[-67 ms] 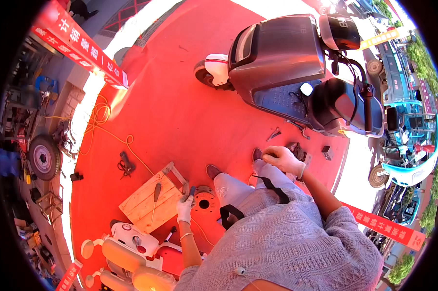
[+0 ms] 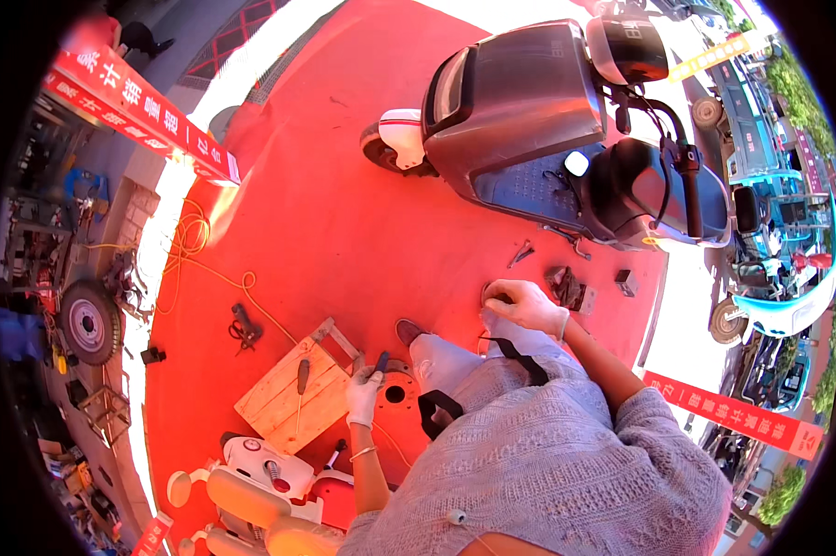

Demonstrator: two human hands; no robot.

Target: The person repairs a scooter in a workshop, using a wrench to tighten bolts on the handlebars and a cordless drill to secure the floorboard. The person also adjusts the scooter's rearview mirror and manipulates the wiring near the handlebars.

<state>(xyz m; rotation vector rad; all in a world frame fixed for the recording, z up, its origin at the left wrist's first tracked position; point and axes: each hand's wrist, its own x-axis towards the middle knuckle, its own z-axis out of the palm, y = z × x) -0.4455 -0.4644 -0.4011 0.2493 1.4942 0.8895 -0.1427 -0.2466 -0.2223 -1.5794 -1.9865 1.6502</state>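
You seem to be at a tool-handling step: the fingers of your left hand point(image 2: 362, 398) wrap one dark-handled tool point(image 2: 382, 362), beside one round plate point(image 2: 396, 381) on red carpet point(image 2: 316, 250). The next move likely calls for a firm grip. Your right hand point(image 2: 528, 307) curls inward; I can't tell what it holds. One wooden crate point(image 2: 271, 406) bears one screwdriver point(image 2: 303, 374).

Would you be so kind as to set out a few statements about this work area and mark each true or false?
1. The left hand grips a dark object. True.
2. The right hand is bare. False: it wears a white glove.
3. A screwdriver lies on the wooden stand. True.
4. The wooden stand is nearer the right hand than the left. False: it is nearer the left.
5. A yellow cord lies on the red carpet. True.
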